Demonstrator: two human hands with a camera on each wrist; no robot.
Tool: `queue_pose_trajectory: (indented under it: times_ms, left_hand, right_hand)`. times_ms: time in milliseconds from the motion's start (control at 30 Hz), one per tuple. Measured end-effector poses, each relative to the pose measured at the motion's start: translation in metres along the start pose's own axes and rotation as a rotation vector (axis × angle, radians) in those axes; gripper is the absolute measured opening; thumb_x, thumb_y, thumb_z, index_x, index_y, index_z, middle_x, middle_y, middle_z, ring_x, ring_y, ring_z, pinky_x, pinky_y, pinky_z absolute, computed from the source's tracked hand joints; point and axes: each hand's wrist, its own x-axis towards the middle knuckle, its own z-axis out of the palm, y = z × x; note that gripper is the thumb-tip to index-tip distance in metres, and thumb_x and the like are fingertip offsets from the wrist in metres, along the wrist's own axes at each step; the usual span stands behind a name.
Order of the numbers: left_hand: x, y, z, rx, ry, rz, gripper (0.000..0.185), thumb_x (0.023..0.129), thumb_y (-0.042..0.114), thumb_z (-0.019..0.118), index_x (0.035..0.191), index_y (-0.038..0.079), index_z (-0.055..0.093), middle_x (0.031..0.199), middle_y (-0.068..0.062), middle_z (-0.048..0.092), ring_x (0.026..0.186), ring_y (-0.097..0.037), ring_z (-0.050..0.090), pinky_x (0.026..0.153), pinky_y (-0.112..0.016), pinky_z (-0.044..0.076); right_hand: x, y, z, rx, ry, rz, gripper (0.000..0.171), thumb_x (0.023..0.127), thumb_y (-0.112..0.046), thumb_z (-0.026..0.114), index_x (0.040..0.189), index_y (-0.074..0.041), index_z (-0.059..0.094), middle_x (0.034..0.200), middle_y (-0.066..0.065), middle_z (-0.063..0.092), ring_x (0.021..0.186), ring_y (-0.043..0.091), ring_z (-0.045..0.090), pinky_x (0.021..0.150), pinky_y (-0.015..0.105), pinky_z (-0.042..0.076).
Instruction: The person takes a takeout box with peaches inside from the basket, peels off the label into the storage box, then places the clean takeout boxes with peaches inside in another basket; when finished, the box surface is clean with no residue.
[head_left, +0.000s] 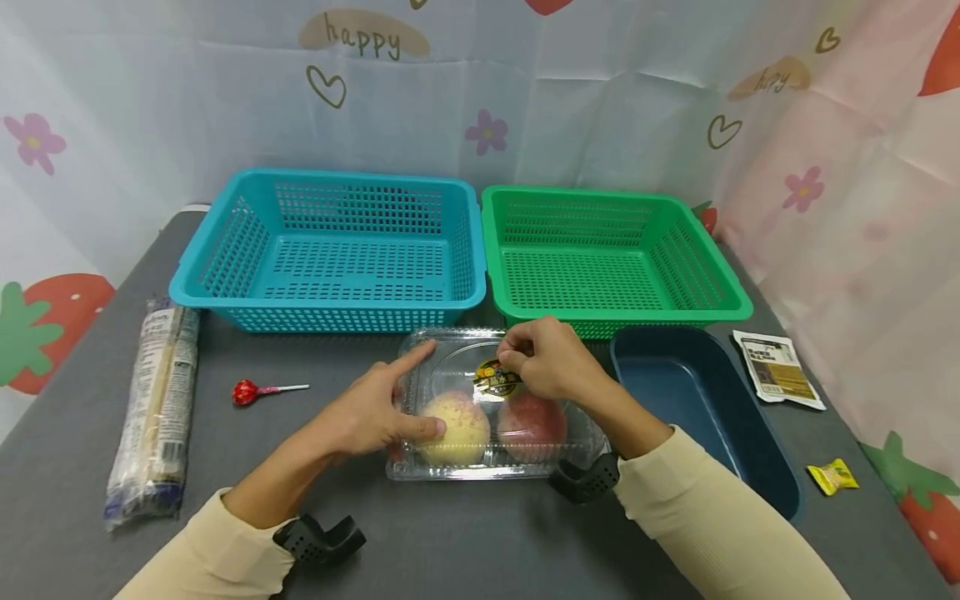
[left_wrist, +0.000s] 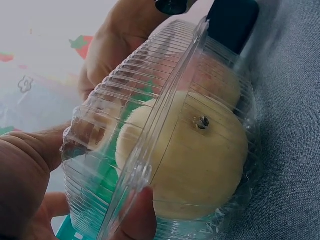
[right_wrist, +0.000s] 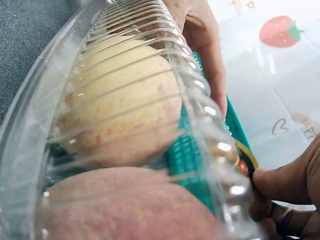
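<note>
A clear plastic clamshell container (head_left: 457, 473) lies on the table with two peaches inside, a yellow one (head_left: 459, 429) and a reddish one (head_left: 532, 427). My left hand (head_left: 375, 412) grips the container's left side, thumb low on the rim (left_wrist: 142, 215) and index finger stretched over the lid. On the lid is a black and gold round sticker (head_left: 495, 379). Thumb and fingers of my right hand (head_left: 551, 358) pinch the sticker's edge. In the right wrist view, the pinched sticker (right_wrist: 245, 162) stands at the ridged side of the lid.
Behind stand a blue basket (head_left: 330, 304) and a green basket (head_left: 622, 317). A dark blue tray (head_left: 697, 400) is beside my right forearm. Farther right lie a white-and-brown packet (head_left: 778, 368) and a yellow candy (head_left: 832, 477). Leftward are a lollipop (head_left: 246, 392) and a long noodle-like package (head_left: 157, 408).
</note>
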Motion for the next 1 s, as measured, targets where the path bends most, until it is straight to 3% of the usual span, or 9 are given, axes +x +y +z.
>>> queue_pose_trajectory:
  times_ms: [467, 700, 1000]
  left_hand:
    - [0.000, 0.000, 0.000, 0.012, -0.012, -0.001, 0.099, 0.077, 0.020, 0.084, 0.155, 0.023, 0.023, 0.108, -0.023, 0.036, 0.052, -0.027, 0.056, 0.051, -0.043, 0.054]
    - [0.000, 0.002, 0.000, 0.006, -0.013, 0.015, 0.098, 0.077, 0.019, 0.084, 0.155, 0.022, 0.024, 0.107, -0.025, 0.036, 0.051, -0.027, 0.057, 0.051, -0.043, 0.054]
    - [0.000, 0.000, 0.000, 0.013, -0.003, 0.008, 0.098, 0.077, 0.020, 0.084, 0.155, 0.021, 0.024, 0.112, -0.025, 0.036, 0.058, -0.026, 0.053, 0.051, -0.042, 0.054]
  right_hand:
    - [-0.008, 0.001, -0.001, 0.071, 0.048, -0.078, 0.014, 0.095, -0.009, 0.061, 0.087, -0.008, 0.072, 0.071, 0.000, 0.062, 0.060, 0.015, 0.049, 0.061, 0.032, 0.043]
    - [-0.013, -0.001, -0.010, 0.074, 0.129, -0.094, 0.011, 0.095, -0.007, 0.061, 0.089, -0.005, 0.070, 0.072, 0.001, 0.063, 0.062, 0.017, 0.052, 0.056, 0.032, 0.043]
    - [-0.018, 0.006, -0.031, 0.196, 0.094, -0.089, 0.013, 0.095, -0.007, 0.061, 0.091, -0.003, 0.072, 0.079, 0.006, 0.066, 0.067, 0.023, 0.054, 0.056, 0.034, 0.044]
